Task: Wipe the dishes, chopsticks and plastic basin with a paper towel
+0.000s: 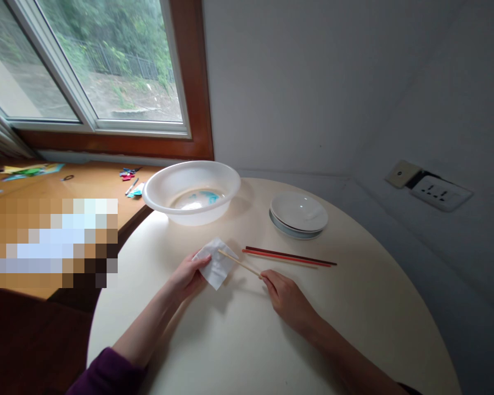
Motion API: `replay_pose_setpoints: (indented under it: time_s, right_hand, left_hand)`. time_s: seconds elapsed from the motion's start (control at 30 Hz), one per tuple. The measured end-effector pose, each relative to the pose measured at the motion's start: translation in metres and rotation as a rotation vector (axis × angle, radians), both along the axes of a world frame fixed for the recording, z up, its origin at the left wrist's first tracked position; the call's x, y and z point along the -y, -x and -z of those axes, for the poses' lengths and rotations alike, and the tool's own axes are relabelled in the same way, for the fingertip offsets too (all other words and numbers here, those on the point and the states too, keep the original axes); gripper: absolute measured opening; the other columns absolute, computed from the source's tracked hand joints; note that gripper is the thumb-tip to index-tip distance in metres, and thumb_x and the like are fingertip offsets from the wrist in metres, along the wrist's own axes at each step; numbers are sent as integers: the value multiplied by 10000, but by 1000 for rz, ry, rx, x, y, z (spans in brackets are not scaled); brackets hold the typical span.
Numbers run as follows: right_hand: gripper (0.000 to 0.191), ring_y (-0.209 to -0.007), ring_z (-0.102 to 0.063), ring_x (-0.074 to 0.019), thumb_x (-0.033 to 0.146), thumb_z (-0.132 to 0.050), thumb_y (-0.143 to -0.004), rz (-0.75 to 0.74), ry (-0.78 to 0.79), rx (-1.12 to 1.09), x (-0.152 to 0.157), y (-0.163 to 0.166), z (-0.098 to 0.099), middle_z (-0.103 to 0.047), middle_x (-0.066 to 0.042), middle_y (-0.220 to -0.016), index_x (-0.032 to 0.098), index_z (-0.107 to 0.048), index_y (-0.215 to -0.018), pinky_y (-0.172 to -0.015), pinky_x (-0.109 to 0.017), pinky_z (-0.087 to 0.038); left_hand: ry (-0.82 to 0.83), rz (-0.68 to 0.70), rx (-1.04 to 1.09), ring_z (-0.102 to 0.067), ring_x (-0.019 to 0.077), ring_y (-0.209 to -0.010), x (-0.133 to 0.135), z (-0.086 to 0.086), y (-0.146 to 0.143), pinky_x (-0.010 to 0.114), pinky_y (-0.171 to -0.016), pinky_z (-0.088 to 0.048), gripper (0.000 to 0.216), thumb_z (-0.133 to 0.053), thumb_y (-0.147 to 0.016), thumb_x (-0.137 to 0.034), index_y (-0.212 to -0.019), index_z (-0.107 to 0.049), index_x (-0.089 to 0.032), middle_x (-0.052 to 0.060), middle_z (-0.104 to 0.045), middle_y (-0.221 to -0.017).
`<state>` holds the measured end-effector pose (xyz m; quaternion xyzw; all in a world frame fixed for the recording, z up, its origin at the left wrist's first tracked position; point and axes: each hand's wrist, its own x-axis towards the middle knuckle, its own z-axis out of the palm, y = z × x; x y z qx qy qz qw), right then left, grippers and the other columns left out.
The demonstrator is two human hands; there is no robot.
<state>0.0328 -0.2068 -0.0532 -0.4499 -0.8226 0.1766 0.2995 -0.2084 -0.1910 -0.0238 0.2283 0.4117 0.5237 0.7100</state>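
Observation:
My left hand (190, 274) pinches a white paper tissue (216, 273) over the round table (214, 351), its thumb on top. Between the fingers of my right hand (290, 299) is one end of a pale wooden chopstick (242, 264). The chopstick's other end lies against the face of the tissue. Just beyond my right hand, a dark brown chopstick (290, 255) and a red chopstick (286, 258) lie side by side on the table, with the tip of a pale one (313, 266) showing beside them.
A translucent white basin (191, 216) stands at the table's back left. Stacked plates (298, 211) sit at the back right. A wooden desk (102, 181) with scattered small items adjoins on the left, under a window. The wall (280, 99) rises behind the table.

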Motion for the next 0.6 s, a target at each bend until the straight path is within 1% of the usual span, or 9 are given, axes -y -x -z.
replay_pose_setpoints:
  time_s: [0.13,0.23,0.33,0.4,0.53,0.6]
  right_hand:
    - [216,-689,-614,-170,153,-316,-879,5,42,9,0,0,1,-640,-42,-758,200,-521,-833,-623,-271,-443]
    - [218,-656,-615,-169,159,-309,-871,16,72,20,1,1,1,-644,-35,-732,204,-517,-824,-596,-263,-429]
    - [232,-636,-611,-167,187,-294,-879,18,86,32,2,3,-1,-642,-38,-719,203,-512,-799,-587,-257,-416]
    - [254,-630,-608,-166,215,-279,-895,21,100,37,3,4,-4,-636,-38,-708,201,-513,-797,-583,-252,-406]
    - [252,-536,-566,-145,307,-315,-920,24,131,63,8,9,-8,-595,8,-606,209,-543,-873,-525,-230,-356]
    - [245,-494,-536,-134,320,-342,-921,7,116,91,10,11,-8,-569,28,-562,217,-560,-875,-501,-226,-329]
  left_hand:
    - [-6,-14,-16,-633,167,-681,-1,3,2,249,-655,-515,223,-723,-624,-88,-840,-673,-76,94,-695,-790]
    - [-29,8,-34,-627,166,-659,0,2,-1,251,-642,-509,265,-771,-573,-114,-815,-671,-75,90,-690,-762]
    - [-49,33,-63,-616,158,-631,2,1,-4,250,-614,-501,310,-808,-532,-160,-798,-672,-77,80,-683,-736]
    - [-54,26,-85,-609,151,-619,3,1,-5,244,-598,-493,327,-821,-517,-190,-787,-672,-85,72,-679,-728]
    - [-77,-19,-130,-590,133,-595,2,1,-7,226,-570,-470,344,-830,-504,-258,-761,-667,-96,54,-666,-691]
    - [-99,-33,-149,-572,119,-568,2,0,-8,211,-542,-450,354,-833,-492,-288,-737,-664,-96,41,-651,-648]
